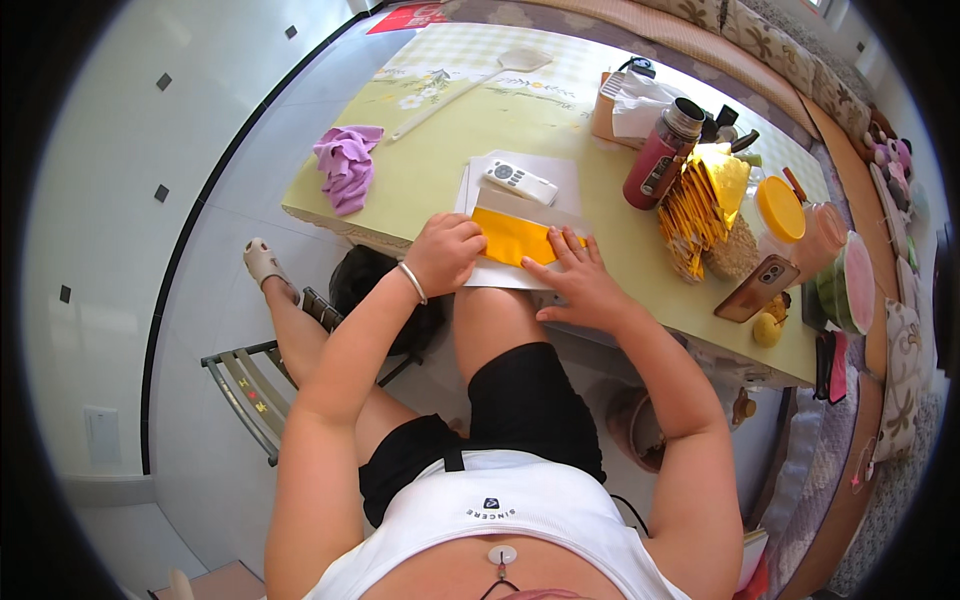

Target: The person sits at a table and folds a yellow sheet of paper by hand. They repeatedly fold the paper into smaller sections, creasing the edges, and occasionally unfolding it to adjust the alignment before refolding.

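Note:
A strip of shiny yellow-gold paper (512, 236) lies across white sheets (510, 272) at the near edge of the table. My left hand (446, 254) has its fingers curled over the strip's left end, pinching it. Spread fingers of my right hand (582, 276) press flat on the right end, the thumb held apart below. Just beyond the paper, a white remote control (521, 183) rests on the sheets. Folded gold packets (697, 215) stand in a bundle to the right of my right hand.
A maroon thermos (660, 160), a tissue box (640, 105), a yellow-lidded jar (780, 210), a phone (757, 288), a pear (768, 329) and a cut watermelon (846, 283) crowd the table's right side. A purple cloth (347, 168) and a white fly swatter (470, 92) lie left.

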Demonstrator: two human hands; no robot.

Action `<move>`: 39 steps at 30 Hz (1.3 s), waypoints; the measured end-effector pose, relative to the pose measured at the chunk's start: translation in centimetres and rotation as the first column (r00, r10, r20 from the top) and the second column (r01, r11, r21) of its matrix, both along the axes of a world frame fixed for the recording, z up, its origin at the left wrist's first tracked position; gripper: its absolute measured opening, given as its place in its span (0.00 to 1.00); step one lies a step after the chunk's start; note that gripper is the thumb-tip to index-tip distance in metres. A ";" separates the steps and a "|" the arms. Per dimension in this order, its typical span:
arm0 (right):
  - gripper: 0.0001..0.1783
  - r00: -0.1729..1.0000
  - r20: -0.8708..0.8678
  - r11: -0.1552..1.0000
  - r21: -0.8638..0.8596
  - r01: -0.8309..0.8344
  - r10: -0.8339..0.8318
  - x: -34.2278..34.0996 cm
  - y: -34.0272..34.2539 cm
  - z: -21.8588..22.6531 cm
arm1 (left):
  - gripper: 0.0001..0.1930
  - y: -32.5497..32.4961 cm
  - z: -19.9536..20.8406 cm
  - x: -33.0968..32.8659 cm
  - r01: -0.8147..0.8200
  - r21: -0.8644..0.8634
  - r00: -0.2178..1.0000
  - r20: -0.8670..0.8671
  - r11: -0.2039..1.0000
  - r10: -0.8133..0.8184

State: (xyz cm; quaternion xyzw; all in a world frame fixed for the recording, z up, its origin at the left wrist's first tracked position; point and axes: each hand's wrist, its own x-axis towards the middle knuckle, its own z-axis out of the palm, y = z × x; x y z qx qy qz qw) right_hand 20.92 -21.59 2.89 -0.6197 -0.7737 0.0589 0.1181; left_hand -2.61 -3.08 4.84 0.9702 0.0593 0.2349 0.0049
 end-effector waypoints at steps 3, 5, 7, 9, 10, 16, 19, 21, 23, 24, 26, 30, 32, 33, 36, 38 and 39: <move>0.38 0.998 -0.042 0.999 0.020 -0.046 0.047 0.9 0.1 0.2 | 0.07 0.0 -0.2 0.6 0.071 0.142 0.997 -0.011 0.987 -0.071; 0.32 0.993 -0.084 0.995 0.063 -0.079 0.084 1.6 0.2 0.6 | 0.05 -0.1 -0.8 0.6 0.064 0.136 0.997 -0.055 0.989 -0.057; 0.26 0.994 -0.090 0.992 0.112 -0.053 0.064 2.0 0.6 0.6 | 0.03 -1.3 -1.0 1.1 0.042 0.012 0.999 0.009 0.999 -0.042; 0.19 0.968 -0.249 0.988 0.149 0.025 0.013 1.6 0.8 0.2 | 0.04 -2.5 -1.2 1.5 0.031 -0.127 0.998 0.057 0.991 -0.023; 0.15 0.918 -0.397 0.984 0.151 0.091 -0.024 0.3 1.0 -0.1 | 0.06 -2.9 -1.4 1.7 0.040 -0.222 0.993 0.117 0.974 -0.014; 0.07 0.863 -0.459 0.830 0.381 0.407 -0.213 -5.0 2.4 -1.7 | 0.18 -2.8 -2.8 2.4 -0.113 -0.613 0.947 0.172 0.782 0.271; 0.07 0.829 -0.480 0.800 0.356 0.484 -0.288 -5.6 2.6 -1.7 | 0.23 -2.0 -3.5 2.1 -0.214 -0.566 0.917 0.165 0.796 0.364; 0.08 0.824 -0.472 0.796 0.344 0.499 -0.313 -5.8 2.7 -1.7 | 0.23 -1.6 -3.9 2.2 -0.249 -0.530 0.906 0.169 0.810 0.389; 0.08 0.829 -0.456 0.791 0.350 0.503 -0.325 -5.8 2.9 -1.7 | 0.23 -1.7 -4.2 2.7 -0.277 -0.523 0.895 0.166 0.806 0.415; 0.08 0.830 -0.447 0.789 0.349 0.505 -0.334 -5.8 2.9 -1.7 | 0.23 -1.8 -4.1 3.1 -0.290 -0.520 0.889 0.165 0.803 0.428; 0.09 0.832 -0.430 0.787 0.347 0.510 -0.350 -5.8 2.9 -1.6 | 0.24 -2.0 -3.9 3.6 -0.337 -0.503 0.882 0.127 0.796 0.453; 0.09 0.847 -0.364 0.812 0.300 0.501 -0.388 -6.0 2.9 -0.7 | 0.25 -1.7 -4.0 4.1 -0.371 -0.487 0.878 0.094 0.791 0.470; 0.16 0.883 -0.318 0.810 0.374 0.453 -0.346 -6.1 2.9 -0.5 | 0.25 -1.6 -4.1 4.3 -0.378 -0.489 0.877 0.082 0.786 0.473; 0.19 0.893 -0.296 0.817 0.379 0.435 -0.338 -6.0 2.9 -0.6 | 0.25 -1.6 -4.1 4.4 -0.381 -0.489 0.877 0.076 0.785 0.474; 0.24 0.922 -0.226 0.833 0.400 0.382 -0.315 -5.7 3.1 -1.3 | 0.26 -1.6 -4.0 4.6 -0.394 -0.472 0.875 0.070 0.789 0.479; 0.23 0.937 -0.174 0.837 0.423 0.348 -0.301 -5.6 3.3 -1.6 | 0.25 -1.8 -3.9 4.7 -0.389 -0.480 0.871 0.087 0.786 0.484; 0.23 0.938 -0.156 0.839 0.421 0.346 -0.309 -5.6 3.4 -1.6 | 0.24 -2.0 -3.5 4.8 -0.385 -0.484 0.869 0.096 0.786 0.485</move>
